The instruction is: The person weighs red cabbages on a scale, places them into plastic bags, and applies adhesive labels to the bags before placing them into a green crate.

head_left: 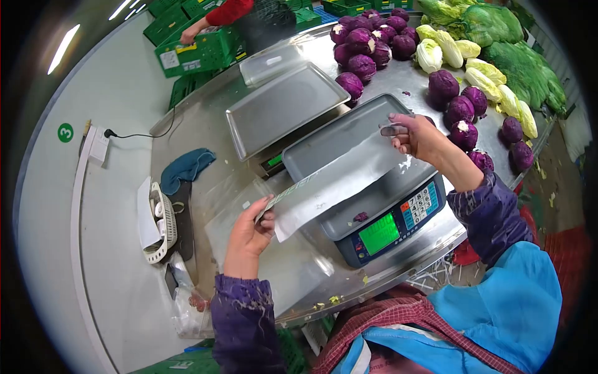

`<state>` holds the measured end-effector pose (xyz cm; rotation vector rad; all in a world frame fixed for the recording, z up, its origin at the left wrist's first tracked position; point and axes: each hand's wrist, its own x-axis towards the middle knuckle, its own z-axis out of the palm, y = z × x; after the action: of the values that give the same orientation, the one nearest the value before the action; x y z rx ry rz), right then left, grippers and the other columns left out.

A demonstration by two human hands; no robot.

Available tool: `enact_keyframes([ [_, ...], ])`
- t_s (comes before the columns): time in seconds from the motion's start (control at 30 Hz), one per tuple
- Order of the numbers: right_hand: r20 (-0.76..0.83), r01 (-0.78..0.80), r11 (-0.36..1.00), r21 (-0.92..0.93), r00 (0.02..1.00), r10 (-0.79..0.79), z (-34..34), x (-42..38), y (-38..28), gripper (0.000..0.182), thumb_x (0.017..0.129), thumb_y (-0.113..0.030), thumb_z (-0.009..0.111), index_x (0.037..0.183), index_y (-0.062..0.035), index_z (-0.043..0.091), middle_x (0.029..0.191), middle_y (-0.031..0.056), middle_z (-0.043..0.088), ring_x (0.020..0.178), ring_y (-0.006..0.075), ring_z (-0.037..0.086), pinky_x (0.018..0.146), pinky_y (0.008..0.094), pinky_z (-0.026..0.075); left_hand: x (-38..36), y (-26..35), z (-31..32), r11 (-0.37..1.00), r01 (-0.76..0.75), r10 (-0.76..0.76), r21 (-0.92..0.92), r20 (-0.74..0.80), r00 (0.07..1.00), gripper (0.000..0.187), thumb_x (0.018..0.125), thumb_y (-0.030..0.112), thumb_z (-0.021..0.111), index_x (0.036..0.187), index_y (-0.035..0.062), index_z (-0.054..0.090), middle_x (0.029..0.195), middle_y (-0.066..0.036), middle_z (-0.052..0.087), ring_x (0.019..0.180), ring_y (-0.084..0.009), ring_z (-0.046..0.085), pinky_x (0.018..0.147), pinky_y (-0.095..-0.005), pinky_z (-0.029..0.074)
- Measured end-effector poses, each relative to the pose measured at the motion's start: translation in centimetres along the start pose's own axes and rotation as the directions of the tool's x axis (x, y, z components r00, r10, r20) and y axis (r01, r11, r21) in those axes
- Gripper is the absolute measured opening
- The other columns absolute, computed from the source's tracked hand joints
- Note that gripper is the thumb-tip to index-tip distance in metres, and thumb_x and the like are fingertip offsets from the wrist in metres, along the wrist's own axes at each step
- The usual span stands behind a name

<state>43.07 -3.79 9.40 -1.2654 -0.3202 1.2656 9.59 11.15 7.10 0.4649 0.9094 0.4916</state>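
Note:
A clear plastic bag (339, 181) with green print near its left end is stretched between my two hands. My left hand (252, 234) pinches its left end, thumb against fingers. At the upper right end, my right hand (414, 134) grips the bag, its thumb and fingertips darkly stained. Beneath the bag is the grey tray (349, 229) of a digital scale (398, 225) with a lit green display and a keypad. A small purple leaf scrap (360, 217) lies on that tray. Another scale with a bare metal tray (286, 111) stands behind it, to the left.
Purple cabbages (361, 40) and pale napa cabbages (450, 50) cover the table's far right, beside green net bags (523, 71). A white basket (163, 234) and teal cloth (187, 168) lie left. Another person's hand (189, 34) holds a green crate (199, 56) at the back.

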Motion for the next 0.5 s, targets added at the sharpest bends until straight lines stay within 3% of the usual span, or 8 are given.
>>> enact_keyframes([
  [0.07, -0.020, 0.044, 0.998, -0.036, 0.999, -0.044, 0.0, 0.7, 0.2, 0.028, 0.087, -0.020, 0.054, 0.105, -0.0001, 0.047, 0.088, 0.0115, 0.063, 0.058, 0.0136, 0.057, 0.047, 0.0213, 0.047, 1.0, -0.2, -0.4, 0.999, 0.022, -0.022, 0.044, 0.008, 1.000, 0.023, 0.077, 0.010, 0.066, 0.096, -0.0012, 0.060, 0.076, -0.003, 0.056, 0.059, -0.0076, 0.049, 0.047, -0.0160, 0.039],
  [0.5, -0.043, 0.072, 0.991, -0.113, 0.996, -0.077, -0.2, -1.1, 0.6, 0.030, 0.088, -0.023, 0.054, 0.107, 0.0001, 0.048, 0.089, 0.0125, 0.062, 0.058, 0.0137, 0.057, 0.048, 0.0233, 0.044, 0.1, -0.5, -0.1, 0.984, -0.040, 0.034, 0.172, 0.038, 0.999, 0.024, 0.078, 0.012, 0.066, 0.097, -0.0008, 0.058, 0.076, -0.003, 0.058, 0.056, -0.0085, 0.050, 0.044, -0.0160, 0.038],
])
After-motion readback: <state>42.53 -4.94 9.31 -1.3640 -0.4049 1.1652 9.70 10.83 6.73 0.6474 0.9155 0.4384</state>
